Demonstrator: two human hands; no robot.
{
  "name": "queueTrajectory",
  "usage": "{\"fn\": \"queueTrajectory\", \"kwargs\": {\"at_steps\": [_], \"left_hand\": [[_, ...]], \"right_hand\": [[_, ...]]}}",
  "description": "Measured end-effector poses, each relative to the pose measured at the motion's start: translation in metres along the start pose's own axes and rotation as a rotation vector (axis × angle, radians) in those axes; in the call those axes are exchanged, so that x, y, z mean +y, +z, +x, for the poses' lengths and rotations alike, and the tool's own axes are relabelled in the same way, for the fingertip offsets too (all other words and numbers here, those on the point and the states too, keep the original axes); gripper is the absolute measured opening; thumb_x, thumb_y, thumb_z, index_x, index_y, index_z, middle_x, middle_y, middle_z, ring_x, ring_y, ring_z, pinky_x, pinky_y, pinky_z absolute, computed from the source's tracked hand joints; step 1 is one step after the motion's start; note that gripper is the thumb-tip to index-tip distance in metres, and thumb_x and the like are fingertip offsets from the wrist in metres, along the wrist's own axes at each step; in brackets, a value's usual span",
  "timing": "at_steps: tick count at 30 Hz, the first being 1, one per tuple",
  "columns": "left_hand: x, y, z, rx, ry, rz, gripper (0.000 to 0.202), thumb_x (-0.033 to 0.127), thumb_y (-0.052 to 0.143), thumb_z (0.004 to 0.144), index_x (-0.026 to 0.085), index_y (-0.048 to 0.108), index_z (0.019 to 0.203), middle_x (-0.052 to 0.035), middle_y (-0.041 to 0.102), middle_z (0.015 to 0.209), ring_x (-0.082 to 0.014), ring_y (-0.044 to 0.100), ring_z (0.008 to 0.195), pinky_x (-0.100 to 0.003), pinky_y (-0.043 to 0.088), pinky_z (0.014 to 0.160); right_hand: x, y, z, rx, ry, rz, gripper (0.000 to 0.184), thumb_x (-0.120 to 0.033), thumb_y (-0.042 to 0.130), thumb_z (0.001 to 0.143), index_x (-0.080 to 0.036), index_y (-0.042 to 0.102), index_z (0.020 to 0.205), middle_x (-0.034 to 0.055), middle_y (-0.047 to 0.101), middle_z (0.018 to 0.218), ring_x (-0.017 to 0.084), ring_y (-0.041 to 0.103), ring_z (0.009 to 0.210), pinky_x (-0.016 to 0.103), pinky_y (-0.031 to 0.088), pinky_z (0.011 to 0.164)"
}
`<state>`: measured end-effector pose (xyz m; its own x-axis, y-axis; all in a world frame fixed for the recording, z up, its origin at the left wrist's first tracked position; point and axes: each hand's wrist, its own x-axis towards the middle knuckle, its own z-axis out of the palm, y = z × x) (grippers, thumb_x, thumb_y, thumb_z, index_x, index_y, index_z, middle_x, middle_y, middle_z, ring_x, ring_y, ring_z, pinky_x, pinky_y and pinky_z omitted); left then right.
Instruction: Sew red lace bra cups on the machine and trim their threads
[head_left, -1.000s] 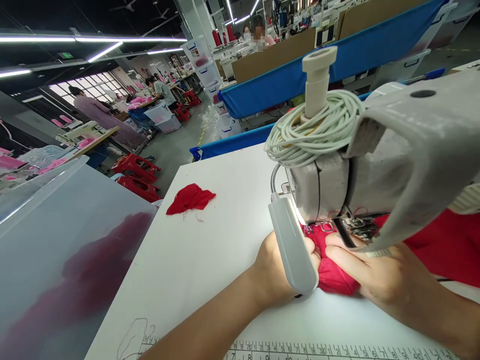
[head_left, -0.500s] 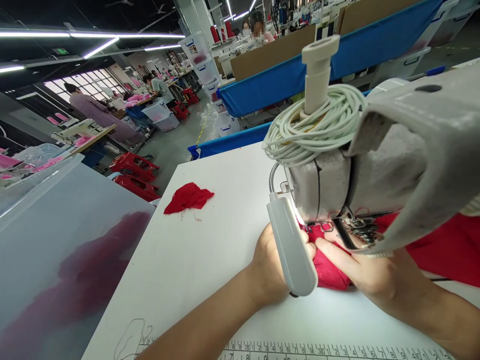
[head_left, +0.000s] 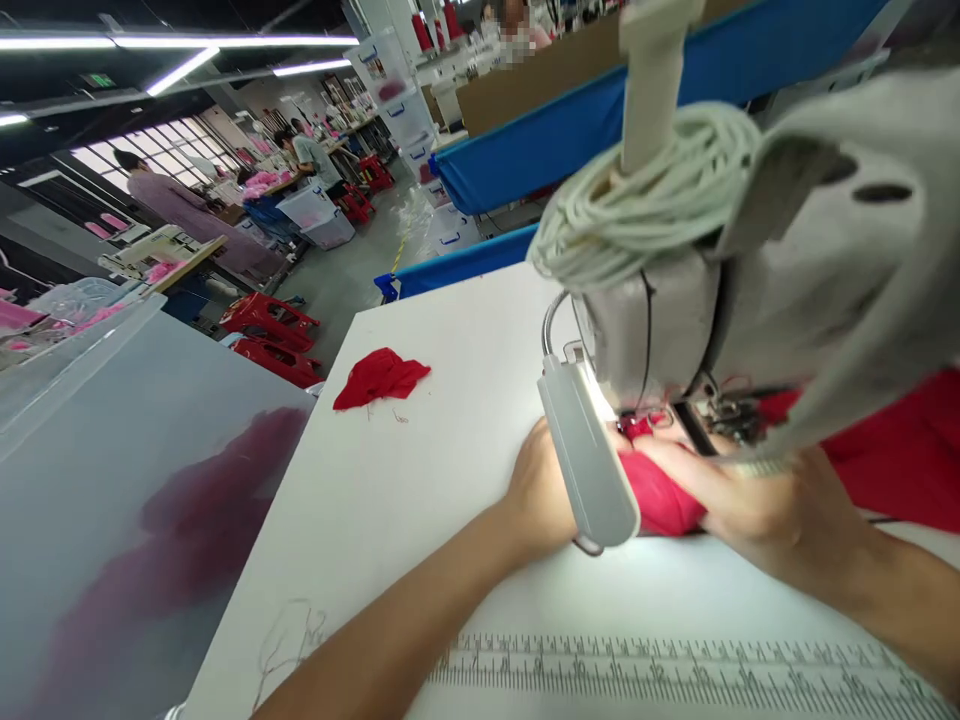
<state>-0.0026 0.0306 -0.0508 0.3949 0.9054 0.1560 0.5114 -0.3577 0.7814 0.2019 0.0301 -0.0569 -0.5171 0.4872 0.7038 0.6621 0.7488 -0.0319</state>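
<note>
A piece of red fabric [head_left: 658, 495] lies bunched under the needle area of a white sewing machine [head_left: 679, 335]. My left hand [head_left: 536, 490] grips its left edge at the presser foot; a grey clip-on lamp [head_left: 589, 455] hides most of those fingers. On the other side my right hand [head_left: 765, 505] holds the same fabric, thumb and index finger reaching toward the needle, the other fingers partly behind the machine. More red fabric [head_left: 900, 450] spreads out right of the machine, beyond my right wrist.
A small red scrap [head_left: 381, 378] lies on the white table [head_left: 420, 450], with loose threads near the front. A printed ruler [head_left: 637, 665] runs along the front edge. At left stands a translucent bin [head_left: 187, 400] with red cloth inside. Red stools [head_left: 270, 325] and co-workers are farther back.
The camera view has shifted slightly, moving the table and hands up in the picture. Both hands stay at the red fabric by the needle; the right side is slightly blurred.
</note>
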Motion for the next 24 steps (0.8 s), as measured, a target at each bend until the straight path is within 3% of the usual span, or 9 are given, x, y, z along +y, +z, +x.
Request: {"fn": "queueTrajectory", "kwargs": {"at_steps": [2,4,7,11,20,24], "left_hand": [[-0.006,0.0,0.004,0.011,-0.101,-0.128,0.007,0.019,0.064,0.076,0.018,0.068,0.082,-0.0035,0.069,0.078,-0.0221,0.066,0.076,-0.036,0.054,0.074],[-0.013,0.0,0.007,-0.009,-0.15,-0.226,0.008,0.022,0.066,0.077,0.016,0.067,0.082,-0.0034,0.068,0.078,-0.0215,0.065,0.077,-0.033,0.053,0.072],[-0.019,-0.001,0.012,-0.073,-0.115,-0.319,0.014,0.027,0.071,0.077,0.015,0.065,0.075,-0.002,0.064,0.073,-0.0184,0.062,0.076,-0.03,0.051,0.071],[-0.012,-0.006,0.017,-0.177,-0.106,-0.366,0.024,0.038,0.074,0.077,0.016,0.067,0.071,-0.0003,0.061,0.067,-0.0153,0.059,0.07,-0.028,0.05,0.069],[0.005,-0.004,0.023,-0.193,-0.152,-0.363,0.023,0.039,0.076,0.074,0.016,0.07,0.074,-0.0001,0.064,0.069,-0.0153,0.058,0.072,-0.028,0.049,0.073],[0.003,0.001,0.018,-0.112,-0.024,-0.232,0.023,0.037,0.067,0.083,0.017,0.067,0.072,-0.001,0.063,0.071,-0.0153,0.057,0.071,-0.029,0.048,0.071]], "right_hand": [[0.003,-0.004,0.002,0.058,-0.084,-0.12,0.027,0.0,0.048,0.082,-0.015,0.07,0.085,-0.0023,0.051,0.051,0.014,0.045,0.046,0.028,0.031,0.045],[0.005,-0.005,0.003,0.083,-0.067,-0.176,0.022,-0.002,0.051,0.081,-0.017,0.067,0.076,-0.0031,0.053,0.05,0.013,0.042,0.043,0.028,0.03,0.043],[0.006,0.0,0.001,0.129,0.032,-0.131,0.016,-0.006,0.055,0.08,-0.017,0.062,0.071,-0.0025,0.057,0.052,0.012,0.046,0.045,0.027,0.03,0.042],[0.007,0.006,-0.001,0.201,0.093,-0.035,0.016,-0.008,0.052,0.081,-0.017,0.062,0.072,-0.0022,0.059,0.054,0.013,0.051,0.047,0.027,0.032,0.046],[0.006,0.007,-0.004,0.035,0.278,0.124,0.028,-0.008,0.039,0.084,-0.019,0.065,0.084,0.0004,0.061,0.064,0.014,0.052,0.057,0.029,0.025,0.051],[0.012,0.001,-0.005,0.025,0.21,0.247,0.026,-0.009,0.039,0.086,-0.019,0.063,0.082,-0.0006,0.057,0.065,0.013,0.048,0.057,0.027,0.025,0.051]]}}
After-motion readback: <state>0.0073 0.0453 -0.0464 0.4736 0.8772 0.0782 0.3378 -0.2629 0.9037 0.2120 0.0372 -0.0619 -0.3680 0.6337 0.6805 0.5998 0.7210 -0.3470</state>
